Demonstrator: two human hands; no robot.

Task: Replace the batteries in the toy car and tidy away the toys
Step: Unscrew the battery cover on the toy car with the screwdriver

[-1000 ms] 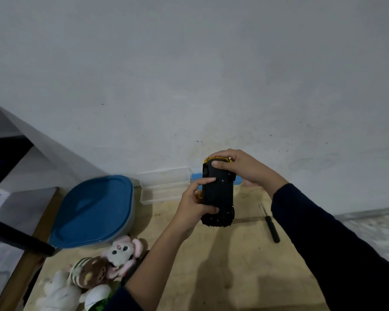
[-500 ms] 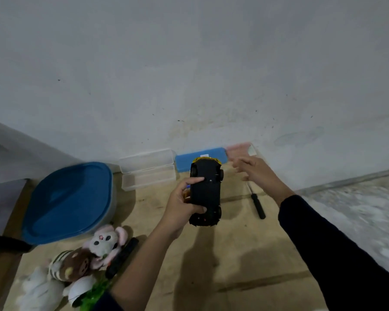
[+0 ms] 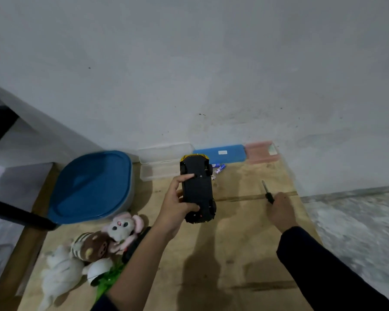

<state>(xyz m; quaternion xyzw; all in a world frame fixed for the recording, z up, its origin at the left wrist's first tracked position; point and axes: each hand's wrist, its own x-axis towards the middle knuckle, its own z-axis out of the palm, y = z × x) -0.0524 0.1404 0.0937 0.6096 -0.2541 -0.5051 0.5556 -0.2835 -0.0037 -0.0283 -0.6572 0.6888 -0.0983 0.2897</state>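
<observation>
- Head view: you stand over a wooden table (image 3: 234, 254) set against a grey wall.
- Your left hand (image 3: 174, 206) grasps the toy car (image 3: 197, 187) from its left side. One digit lies across the chassis at mid-length and another lies across it closer to the near wheels.
- The toy car is held up over the middle of the table with its underside turned toward you. The black chassis and the wheels show, and yellow bodywork shows only at the far end. Its length points away from you, toward the wall.
- Your right hand (image 3: 281, 207) is low at the table, right of the car and well apart from it. Its fingers are curled about the black handle of the screwdriver (image 3: 267, 191), whose shaft points toward the wall. Whether the tool is lifted off the wood cannot be told.
- Small blue-and-white batteries (image 3: 219, 169) lie on the table just beside the car's far right wheel. Their number cannot be told.
- Along the wall, left to right, lie a clear plastic box (image 3: 161, 163), a blue case (image 3: 225, 152) and a pink case (image 3: 261, 151).
- A blue-lidded tub (image 3: 92, 187) stands at the far left of the table, lid on.
- Plush toys are heaped at the near left: a white-and-pink rabbit (image 3: 121, 227), a brown striped plush (image 3: 90, 245) and a white plush (image 3: 58, 272).
- A black object (image 3: 136, 244) lies partly under your left forearm. It cannot be identified.
- A dark sleeve (image 3: 335, 277) covers your right forearm.
</observation>
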